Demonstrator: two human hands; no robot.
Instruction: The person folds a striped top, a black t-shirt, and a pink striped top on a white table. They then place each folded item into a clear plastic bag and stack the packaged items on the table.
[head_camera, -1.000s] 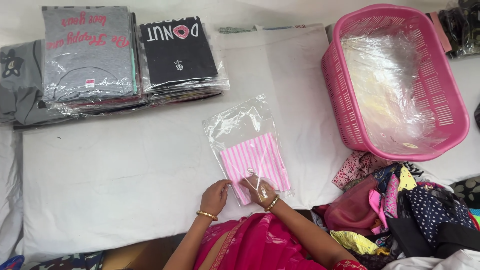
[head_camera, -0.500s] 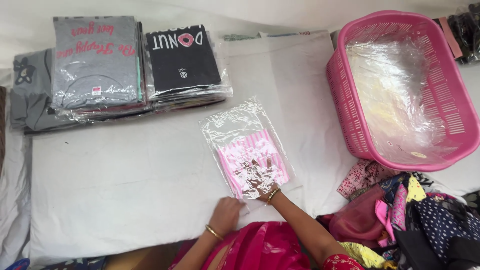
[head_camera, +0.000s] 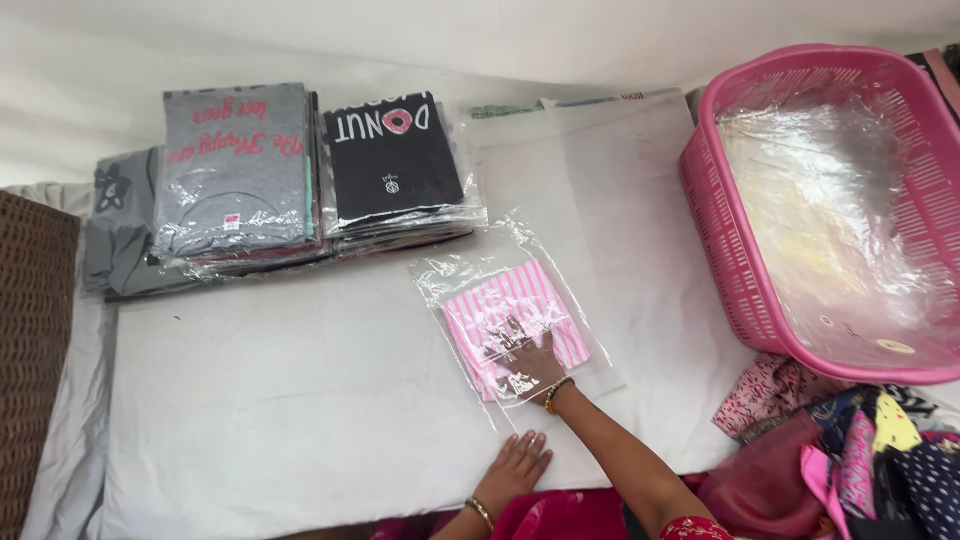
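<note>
- The clear bag (head_camera: 505, 325) with a folded pink striped cloth (head_camera: 515, 325) inside lies flat on the white sheet (head_camera: 280, 400), just in front of the stacks of packed shirts (head_camera: 300, 180).
- We see the right hand (head_camera: 525, 362) inside the bag's open end, fingers spread flat on the cloth.
- The left hand (head_camera: 515, 465) rests palm down on the sheet nearby, fingers loosely together, holding nothing.
- A pink basket (head_camera: 720, 230) lined with plastic sits to the right.

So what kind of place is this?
Probably a small garment packing spot: stacks of folded T-shirts in clear bags, a pink plastic basket of clear bags, and a pink striped garment in a clear bag.
</note>
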